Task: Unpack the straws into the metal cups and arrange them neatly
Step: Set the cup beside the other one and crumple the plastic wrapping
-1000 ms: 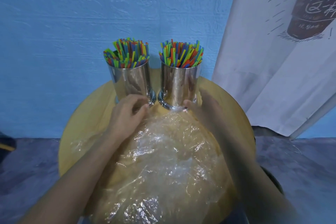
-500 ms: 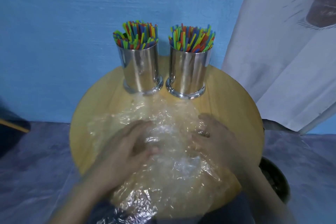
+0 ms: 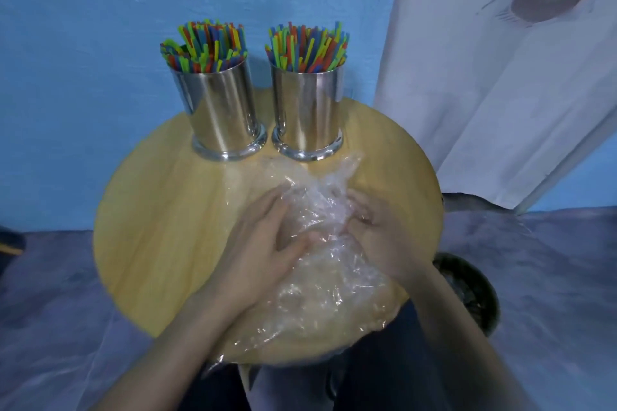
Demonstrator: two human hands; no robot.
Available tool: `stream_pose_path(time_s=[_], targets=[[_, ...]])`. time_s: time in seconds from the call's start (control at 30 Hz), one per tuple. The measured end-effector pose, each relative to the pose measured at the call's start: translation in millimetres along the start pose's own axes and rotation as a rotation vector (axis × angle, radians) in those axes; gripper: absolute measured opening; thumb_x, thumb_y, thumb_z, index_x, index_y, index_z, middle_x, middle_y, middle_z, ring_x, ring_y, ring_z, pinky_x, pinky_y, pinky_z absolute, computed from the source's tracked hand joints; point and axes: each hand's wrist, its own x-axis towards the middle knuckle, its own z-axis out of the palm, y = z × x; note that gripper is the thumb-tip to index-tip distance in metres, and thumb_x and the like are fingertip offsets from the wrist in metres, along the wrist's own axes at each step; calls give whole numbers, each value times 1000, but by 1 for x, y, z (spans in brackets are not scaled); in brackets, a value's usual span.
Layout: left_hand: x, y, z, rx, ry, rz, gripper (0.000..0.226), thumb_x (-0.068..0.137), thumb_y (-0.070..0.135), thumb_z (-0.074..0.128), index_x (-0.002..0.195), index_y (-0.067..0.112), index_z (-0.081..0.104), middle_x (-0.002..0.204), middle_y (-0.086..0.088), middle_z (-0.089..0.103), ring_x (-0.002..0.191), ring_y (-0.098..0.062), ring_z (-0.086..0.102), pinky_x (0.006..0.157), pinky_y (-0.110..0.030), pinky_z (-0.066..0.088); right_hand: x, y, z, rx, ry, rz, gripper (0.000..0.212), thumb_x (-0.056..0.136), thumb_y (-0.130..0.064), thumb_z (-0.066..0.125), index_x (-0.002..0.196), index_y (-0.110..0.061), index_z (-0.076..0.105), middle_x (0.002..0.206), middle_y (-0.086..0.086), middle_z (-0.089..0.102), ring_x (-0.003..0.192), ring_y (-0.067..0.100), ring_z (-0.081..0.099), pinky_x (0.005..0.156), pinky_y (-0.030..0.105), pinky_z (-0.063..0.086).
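at the tabletop's (image 3: 160,227) near edge the left hand (image 3: 263,243) presses flat on the empty bag (image 3: 317,290) while the right hand (image 3: 377,237) bunches it, so with straws (image 3: 207,47) filling both metal cups (image 3: 220,117), clearing it away looks next.

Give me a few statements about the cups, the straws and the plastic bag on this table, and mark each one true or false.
1. The left cup and the right cup both hold straws. True.
2. The cups stand at the near edge of the table. False: they stand at the far edge, by the blue wall.
3. The left hand and the right hand both touch the plastic bag. True.
4. One cup lies on its side. False: both stand upright.
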Motion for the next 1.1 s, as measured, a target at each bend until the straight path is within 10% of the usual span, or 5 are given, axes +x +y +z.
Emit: stream_pose_path(time_s=[0.27, 0.5, 0.63, 0.73, 1.1], targets=[[9, 49, 1, -504, -229, -171, 66, 76, 45, 87, 125, 58, 45, 105, 25, 71, 95, 4, 68, 83, -26, 54, -36, -12, -9, 522, 77, -40, 40, 101, 5, 51, 107, -29, 70, 80, -13, 75, 71, 3, 69, 63, 21, 54], [30, 73, 37, -582, -304, -86, 56, 94, 9, 71, 118, 56, 50, 104, 53, 57, 96, 30, 53, 100, -26, 48, -82, 10, -64, -380, 166, -541, 100, 90, -28, 79, 163, -39, 10, 170, -21, 2, 157, 8, 17, 117, 31, 34], [39, 115, 53, -568, -412, 51, 54, 91, 26, 77, 135, 45, 52, 122, 33, 61, 110, 17, 58, 96, -16, 49, -105, 30, -93, -538, 60, -320, 104, 81, -60, 75, 154, -64, 0, 164, -35, -12, 146, -18, -1, 112, 23, 20], [40, 143, 79, -577, -435, 104, 51, 85, 38, 80, 130, 38, 55, 119, 0, 68, 110, -22, 66, 99, -46, 53, -113, 55, -111, -517, 199, -216, 90, 91, -45, 74, 155, -58, 12, 157, -28, 27, 132, -13, 32, 100, 19, 31], [10, 170, 217, 41, -176, 453, 85, 91, 27, 73, 157, 39, 21, 145, 1, 38, 114, -23, 54, 88, -41, 53, -115, 169, -174, -490, 598, 97, 24, 96, -21, 67, 120, -19, 64, 86, -9, 60, 80, 21, 57, 68, 33, 34]])
